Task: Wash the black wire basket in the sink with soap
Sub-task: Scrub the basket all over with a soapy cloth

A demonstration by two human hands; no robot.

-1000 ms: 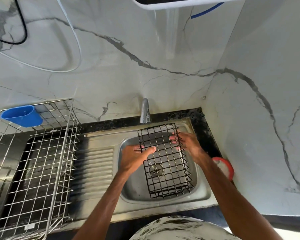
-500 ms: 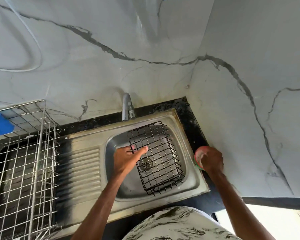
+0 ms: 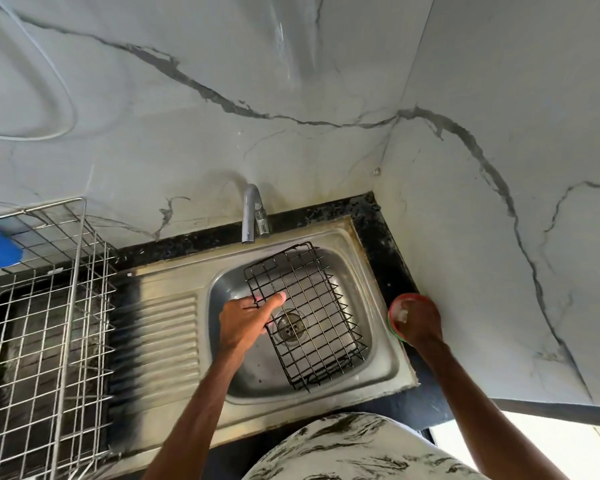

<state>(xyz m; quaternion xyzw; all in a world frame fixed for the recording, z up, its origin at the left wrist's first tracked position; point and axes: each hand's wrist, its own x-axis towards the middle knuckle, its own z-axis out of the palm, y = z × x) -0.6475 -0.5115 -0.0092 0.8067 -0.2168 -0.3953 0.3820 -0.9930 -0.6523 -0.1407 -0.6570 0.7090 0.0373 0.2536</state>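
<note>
Clearly the wash is only beginning. The left hand (image 3: 246, 320) is gripping the left rim of the black wire basket (image 3: 321, 318), thumb over the wire. The basket is lying tilted inside the sink (image 3: 174, 306) bowl, over the drain, its far corner leaning up near the tap (image 3: 252, 213). The right hand (image 3: 421, 323) is reaching down onto a round red-rimmed soap tub (image 3: 394, 304) sitting on the dark surface (image 3: 378, 237) just right of the sink. Its fingers are bending into the tub over something white, but whether they are pinching anything I cannot tell. No suds are showing on the wires and no water is running, so soaping, scrubbing and rinsing all seem to be waiting.
</note>
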